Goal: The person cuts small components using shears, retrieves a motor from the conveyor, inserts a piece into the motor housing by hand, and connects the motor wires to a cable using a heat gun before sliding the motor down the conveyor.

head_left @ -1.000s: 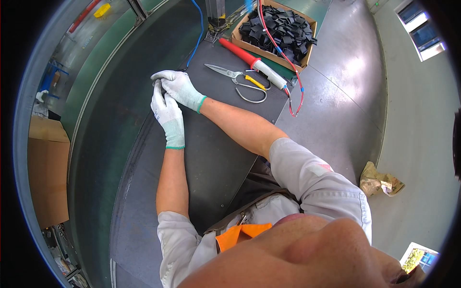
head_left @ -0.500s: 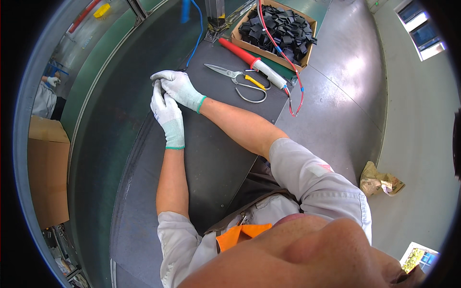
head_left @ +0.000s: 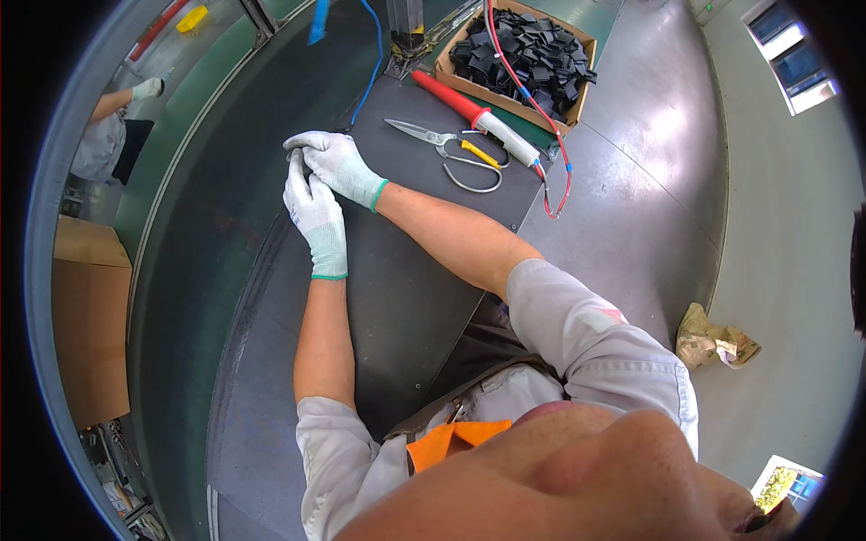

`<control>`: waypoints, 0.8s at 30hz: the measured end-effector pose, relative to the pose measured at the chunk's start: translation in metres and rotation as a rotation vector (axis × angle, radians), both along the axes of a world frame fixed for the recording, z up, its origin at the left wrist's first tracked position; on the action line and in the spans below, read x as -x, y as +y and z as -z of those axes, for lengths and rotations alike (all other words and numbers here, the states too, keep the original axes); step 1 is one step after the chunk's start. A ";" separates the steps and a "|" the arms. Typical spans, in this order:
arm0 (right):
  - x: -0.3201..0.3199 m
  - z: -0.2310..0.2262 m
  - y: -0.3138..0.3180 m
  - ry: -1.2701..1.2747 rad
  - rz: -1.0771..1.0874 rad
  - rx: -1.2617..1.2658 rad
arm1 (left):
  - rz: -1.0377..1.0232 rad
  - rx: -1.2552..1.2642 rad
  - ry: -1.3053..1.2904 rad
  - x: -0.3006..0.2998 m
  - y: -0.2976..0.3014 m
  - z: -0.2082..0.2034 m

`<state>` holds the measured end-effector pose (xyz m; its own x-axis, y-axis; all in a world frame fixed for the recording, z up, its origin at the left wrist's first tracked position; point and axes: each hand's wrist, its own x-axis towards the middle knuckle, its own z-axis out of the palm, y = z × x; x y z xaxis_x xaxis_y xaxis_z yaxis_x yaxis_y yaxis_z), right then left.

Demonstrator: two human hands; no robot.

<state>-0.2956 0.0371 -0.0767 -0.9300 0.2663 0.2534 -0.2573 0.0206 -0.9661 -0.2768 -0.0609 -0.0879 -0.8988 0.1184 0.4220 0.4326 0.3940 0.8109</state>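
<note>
My left hand (head_left: 312, 203) and my right hand (head_left: 339, 167), both in white knit gloves with green cuffs, meet over the dark work surface (head_left: 397, 298). The right fingers are bent over the tips of the left fingers, and both sets are pressed together. Whether anything lies between them is hidden. To the right of my hands lie scissors (head_left: 424, 132) with a yellow-wrapped handle. Beyond them rests a red and white handheld tool (head_left: 492, 123), with a red cable (head_left: 566, 167) running from its end.
A cardboard box (head_left: 442, 72) of small black pieces stands at the far right. A blue cable (head_left: 375, 72) hangs down beside a metal post (head_left: 405, 22). On the left, a dark curved belt-like strip (head_left: 180, 270) runs past a large carton (head_left: 95, 334); a co-worker's gloved hand (head_left: 147, 88) shows beyond.
My hands have stayed in place. At the far left, the co-worker's arm has risen and shifted right. A blue hanging strip at the top has swung left.
</note>
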 end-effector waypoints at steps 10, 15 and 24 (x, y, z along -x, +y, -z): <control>-0.001 -0.003 0.000 -0.018 -0.004 0.034 | -0.005 -0.003 -0.021 -0.002 0.002 -0.004; -0.001 -0.001 0.001 0.007 0.004 0.004 | 0.012 -0.019 -0.009 0.001 0.002 0.000; -0.001 -0.003 -0.001 0.001 -0.005 0.018 | 0.014 -0.077 -0.002 0.004 0.001 0.006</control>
